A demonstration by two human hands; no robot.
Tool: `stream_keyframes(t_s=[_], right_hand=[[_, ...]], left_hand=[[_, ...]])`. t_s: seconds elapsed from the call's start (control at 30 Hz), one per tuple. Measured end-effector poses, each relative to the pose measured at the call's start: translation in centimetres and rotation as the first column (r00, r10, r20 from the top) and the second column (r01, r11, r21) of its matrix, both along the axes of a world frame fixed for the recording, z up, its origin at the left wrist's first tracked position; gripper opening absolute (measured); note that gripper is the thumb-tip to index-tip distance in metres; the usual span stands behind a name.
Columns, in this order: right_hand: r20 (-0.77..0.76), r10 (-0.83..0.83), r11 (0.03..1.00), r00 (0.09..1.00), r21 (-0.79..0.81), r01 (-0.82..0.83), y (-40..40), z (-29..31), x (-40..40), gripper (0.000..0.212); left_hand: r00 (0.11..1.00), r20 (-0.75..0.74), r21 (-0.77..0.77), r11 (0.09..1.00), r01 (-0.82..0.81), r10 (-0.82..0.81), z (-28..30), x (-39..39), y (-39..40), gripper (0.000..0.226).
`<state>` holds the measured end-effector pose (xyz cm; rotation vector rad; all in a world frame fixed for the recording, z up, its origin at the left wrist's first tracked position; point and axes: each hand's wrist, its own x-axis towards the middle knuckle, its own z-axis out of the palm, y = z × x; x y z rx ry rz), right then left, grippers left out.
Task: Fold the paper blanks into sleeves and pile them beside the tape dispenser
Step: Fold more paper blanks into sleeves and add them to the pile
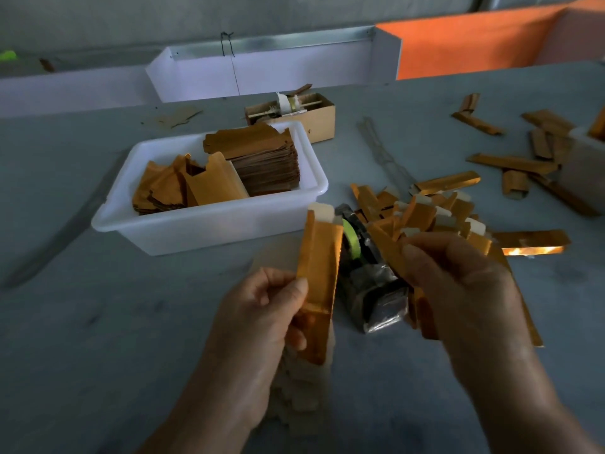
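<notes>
head view: left hand (262, 309) pinches a folded gold foil paper sleeve (319, 283) upright, thumb clamped on its edge; right hand (458, 283) grips another gold sleeve (389, 253), fingers curled round it, over the grey tape dispenser with green roll (366, 276); heaped finished sleeves (425, 208) just beside it; flat blanks (262, 158) stacked in the white plastic tub (203, 227)

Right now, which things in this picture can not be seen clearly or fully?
All in the head view:
- Tape dispenser: partly hidden by the sleeve in the left hand and the right hand.
- Right hand's grip: what the fingers pinch is hidden by the hand.
- Second bin: cut off by the right edge.
- Cardboard box: contents too small and dim.
</notes>
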<state>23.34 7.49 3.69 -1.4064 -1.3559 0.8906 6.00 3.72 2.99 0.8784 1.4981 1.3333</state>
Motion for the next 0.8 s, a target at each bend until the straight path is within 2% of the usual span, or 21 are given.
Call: stream_keyframes(t_s=[0.13, 0.23, 0.4, 0.6, 0.7, 0.73, 0.8], right_hand=[[0.104, 0.154, 0.979, 0.983, -0.151, -0.137, 1.5, -0.6, 1.2, 0.01], [0.165, 0.238, 0.959, 0.957, -0.197, -0.204, 1.9, -1.5, 0.6, 0.01], [0.233, 0.227, 0.962, 0.946, -0.203, -0.181, 2.2, -2.0, 0.2, 0.011], [0.289, 0.246, 0.959, 0.925, -0.214, -0.189, 2.3, -1.9, 0.1, 0.014], [0.222, 0.234, 0.962, 0.947, -0.196, -0.192, 2.2, -1.9, -0.2, 0.015], [0.149, 0.222, 0.962, 0.964, -0.196, -0.191, 2.1, -1.9, -0.3, 0.015], [-0.148, 0.181, 0.943, 0.972, -0.256, -0.215, 1.7, -1.6, -0.5, 0.015]], left_hand=[[1.0, -0.001, 0.003, 1.0, 0.008, -0.008, -0.5, 1.3, 0.7, 0.014], [0.999, -0.009, -0.012, 0.999, 0.048, -0.049, -0.9, 2.5, 0.8, 0.015], [0.997, -0.058, -0.001, 0.999, 0.052, -0.052, -1.5, 3.4, 0.6, 0.015], [0.998, -0.03, 0.001, 0.999, 0.054, -0.054, -1.3, 3.9, 0.7, 0.013], [0.998, -0.039, 0.011, 0.998, 0.057, -0.056, -1.2, 4.2, 0.8, 0.013], [0.996, -0.058, 0.016, 0.998, 0.067, -0.066, -1.2, 4.2, 0.8, 0.012], [0.992, -0.094, 0.023, 0.996, 0.09, -0.087, -1.2, 4.3, 0.7, 0.01]])
